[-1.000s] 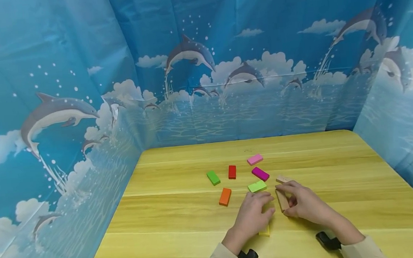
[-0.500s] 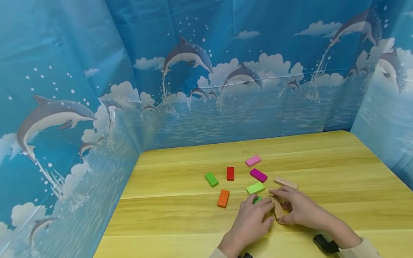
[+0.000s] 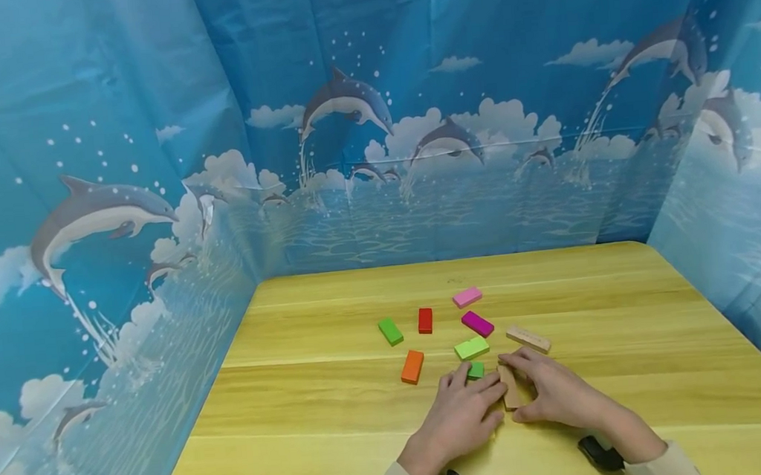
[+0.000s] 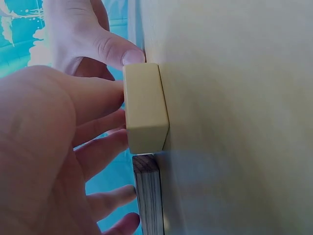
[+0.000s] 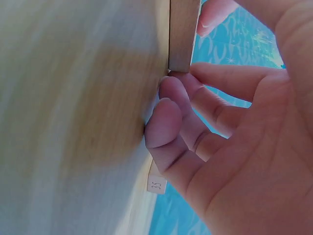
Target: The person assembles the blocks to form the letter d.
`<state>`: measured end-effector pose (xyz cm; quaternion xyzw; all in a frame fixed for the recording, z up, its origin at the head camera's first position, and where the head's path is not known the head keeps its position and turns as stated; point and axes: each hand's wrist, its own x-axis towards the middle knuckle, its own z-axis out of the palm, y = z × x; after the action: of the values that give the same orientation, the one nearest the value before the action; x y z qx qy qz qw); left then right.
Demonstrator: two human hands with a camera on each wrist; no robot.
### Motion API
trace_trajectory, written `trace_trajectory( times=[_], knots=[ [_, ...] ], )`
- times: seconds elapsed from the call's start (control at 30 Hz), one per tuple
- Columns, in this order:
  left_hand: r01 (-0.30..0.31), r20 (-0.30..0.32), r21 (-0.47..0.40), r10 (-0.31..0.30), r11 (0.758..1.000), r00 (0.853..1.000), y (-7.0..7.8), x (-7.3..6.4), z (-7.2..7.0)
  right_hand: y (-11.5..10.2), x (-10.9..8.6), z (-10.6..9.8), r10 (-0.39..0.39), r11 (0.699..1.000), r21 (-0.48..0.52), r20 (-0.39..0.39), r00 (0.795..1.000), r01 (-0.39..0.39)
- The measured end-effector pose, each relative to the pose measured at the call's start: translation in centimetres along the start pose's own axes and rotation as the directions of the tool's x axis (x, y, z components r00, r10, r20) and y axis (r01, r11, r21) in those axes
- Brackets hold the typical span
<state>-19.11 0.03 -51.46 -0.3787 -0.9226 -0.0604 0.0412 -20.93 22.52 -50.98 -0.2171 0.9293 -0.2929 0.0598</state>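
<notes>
A plain wooden block [image 3: 509, 388] lies between my two hands in the head view. My right hand [image 3: 557, 391] holds it, index finger at its far end and thumb near its close end. My left hand [image 3: 458, 414] is at its left side, fingers fairly straight, fingertips right at its edge. A small green block [image 3: 475, 370] shows just beyond the left fingers. In the left wrist view, a pale yellow block [image 4: 145, 107] stands by my left thumb and fingers, beside a dark wood-grained block [image 4: 148, 196]. In the right wrist view, a tan block [image 5: 183, 36] meets my fingertips.
A lime block [image 3: 472, 347], a magenta block [image 3: 477, 324], a pink block [image 3: 467, 297], a red block [image 3: 425, 320], a green block [image 3: 391, 332] and an orange block [image 3: 412, 367] lie about the table [image 3: 288, 424]. A second wooden block [image 3: 528, 339] lies past my right hand.
My right hand has brought the wooden block left and nearer, against the left fingers, turning it slightly. The green block beyond the left hand has come into view.
</notes>
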Motion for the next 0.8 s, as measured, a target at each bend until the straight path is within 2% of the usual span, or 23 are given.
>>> trace_trajectory(
  times=[0.5,0.8],
  knots=[
    [-0.001,0.032,0.013,0.000,1.000,1.000,0.2,-0.1,0.1,0.3,-0.1,-0.1,-0.024,1.000,0.011,-0.012,1.000,0.024],
    [-0.001,0.035,0.013,0.001,1.000,0.999,0.4,-0.3,0.2,0.3,-0.4,-1.3,-0.016,0.998,0.066,0.032,0.999,0.014]
  ],
)
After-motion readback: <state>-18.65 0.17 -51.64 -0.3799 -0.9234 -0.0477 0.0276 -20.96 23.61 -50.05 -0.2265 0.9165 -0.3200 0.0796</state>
